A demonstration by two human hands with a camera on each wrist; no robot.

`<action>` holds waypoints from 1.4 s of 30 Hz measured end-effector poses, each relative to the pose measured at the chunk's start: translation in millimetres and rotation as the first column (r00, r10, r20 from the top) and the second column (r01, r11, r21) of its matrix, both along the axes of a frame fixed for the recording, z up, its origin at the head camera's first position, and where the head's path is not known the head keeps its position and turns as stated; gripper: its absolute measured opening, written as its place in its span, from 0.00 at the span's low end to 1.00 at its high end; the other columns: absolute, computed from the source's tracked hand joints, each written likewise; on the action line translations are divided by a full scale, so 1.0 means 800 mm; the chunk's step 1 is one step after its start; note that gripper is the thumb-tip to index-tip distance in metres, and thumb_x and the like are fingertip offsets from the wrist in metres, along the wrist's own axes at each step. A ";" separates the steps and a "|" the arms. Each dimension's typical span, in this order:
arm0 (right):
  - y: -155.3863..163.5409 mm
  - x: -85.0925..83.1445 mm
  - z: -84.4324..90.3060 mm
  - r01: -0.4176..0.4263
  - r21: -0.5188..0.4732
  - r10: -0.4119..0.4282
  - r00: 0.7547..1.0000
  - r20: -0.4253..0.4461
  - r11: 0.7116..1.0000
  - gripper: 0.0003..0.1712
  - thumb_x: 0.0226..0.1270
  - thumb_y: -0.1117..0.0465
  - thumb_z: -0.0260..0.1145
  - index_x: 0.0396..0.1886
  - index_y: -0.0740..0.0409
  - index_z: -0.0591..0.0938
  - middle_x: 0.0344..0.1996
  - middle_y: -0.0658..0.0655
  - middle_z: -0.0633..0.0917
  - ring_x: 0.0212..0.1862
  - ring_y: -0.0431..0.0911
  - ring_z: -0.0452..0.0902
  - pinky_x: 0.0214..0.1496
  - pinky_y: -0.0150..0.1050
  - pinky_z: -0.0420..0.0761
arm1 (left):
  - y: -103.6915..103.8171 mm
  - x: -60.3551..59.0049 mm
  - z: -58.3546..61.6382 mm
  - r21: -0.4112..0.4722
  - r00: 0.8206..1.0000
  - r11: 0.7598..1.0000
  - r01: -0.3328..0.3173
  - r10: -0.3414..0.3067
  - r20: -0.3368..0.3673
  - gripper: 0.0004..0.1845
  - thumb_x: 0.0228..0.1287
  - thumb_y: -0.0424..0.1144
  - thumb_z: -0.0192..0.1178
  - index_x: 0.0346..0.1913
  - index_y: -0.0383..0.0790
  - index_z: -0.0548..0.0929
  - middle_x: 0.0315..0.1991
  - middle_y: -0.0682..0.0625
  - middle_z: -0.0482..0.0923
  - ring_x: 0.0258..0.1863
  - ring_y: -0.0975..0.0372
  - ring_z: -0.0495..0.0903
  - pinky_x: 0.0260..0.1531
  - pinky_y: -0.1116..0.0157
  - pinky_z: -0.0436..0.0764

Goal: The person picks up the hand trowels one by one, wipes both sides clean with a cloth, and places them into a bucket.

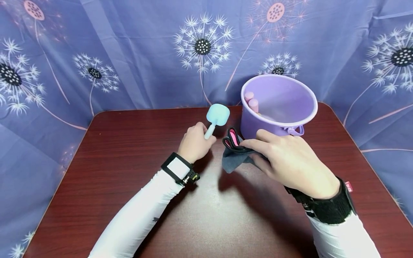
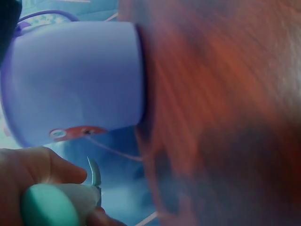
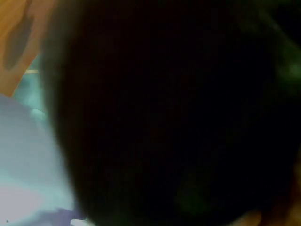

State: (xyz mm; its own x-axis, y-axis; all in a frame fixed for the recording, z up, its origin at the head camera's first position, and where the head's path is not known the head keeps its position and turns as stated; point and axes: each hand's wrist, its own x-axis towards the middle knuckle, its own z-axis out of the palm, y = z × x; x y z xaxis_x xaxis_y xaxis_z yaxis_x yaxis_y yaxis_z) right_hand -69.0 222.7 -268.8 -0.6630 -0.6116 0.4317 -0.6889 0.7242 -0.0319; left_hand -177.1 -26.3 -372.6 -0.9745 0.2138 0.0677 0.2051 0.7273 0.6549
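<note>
Behind the right hand (image 1: 292, 163), whose fingers pinch it, the dark pouch (image 1: 233, 152) half hides; left-hand fingers clench a spatula (image 1: 215, 120).

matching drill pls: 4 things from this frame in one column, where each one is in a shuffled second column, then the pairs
1. light blue spatula
2. dark pouch
3. purple bucket
4. pink sticks

A. inside the bucket
B. standing at the table's far edge
C. gripped by the left hand
D. pinched by the right hand

Pairs: 1-C, 2-D, 3-B, 4-A
</note>
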 end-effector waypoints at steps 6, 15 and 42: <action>0.000 -0.007 -0.001 -0.008 -0.028 0.006 0.999 -0.052 1.000 0.21 0.64 0.62 0.74 0.57 0.46 0.88 0.30 0.44 0.73 0.18 0.37 0.59 0.19 0.37 0.63 | -0.021 0.006 0.016 0.032 0.993 0.999 0.002 0.002 -0.118 0.11 0.63 0.39 0.66 0.42 0.39 0.78 0.31 0.47 0.77 0.26 0.54 0.79 0.27 0.57 0.78; -0.004 -0.016 -0.008 -0.005 -0.094 -0.007 0.992 -0.128 0.996 0.22 0.68 0.60 0.70 0.61 0.47 0.87 0.34 0.48 0.77 0.20 0.43 0.66 0.19 0.44 0.68 | -0.052 0.025 0.041 0.031 0.973 0.999 0.040 -0.032 -0.228 0.10 0.63 0.37 0.65 0.45 0.41 0.79 0.36 0.51 0.77 0.29 0.56 0.78 0.28 0.58 0.78; -0.041 -0.033 -0.035 -0.181 -0.187 0.109 0.933 -0.343 0.965 0.18 0.80 0.57 0.61 0.62 0.51 0.88 0.32 0.51 0.78 0.22 0.42 0.69 0.20 0.40 0.69 | -0.101 0.084 0.057 -0.205 0.784 0.966 0.160 -0.251 -0.568 0.11 0.63 0.35 0.67 0.46 0.40 0.79 0.35 0.51 0.70 0.23 0.62 0.71 0.17 0.60 0.75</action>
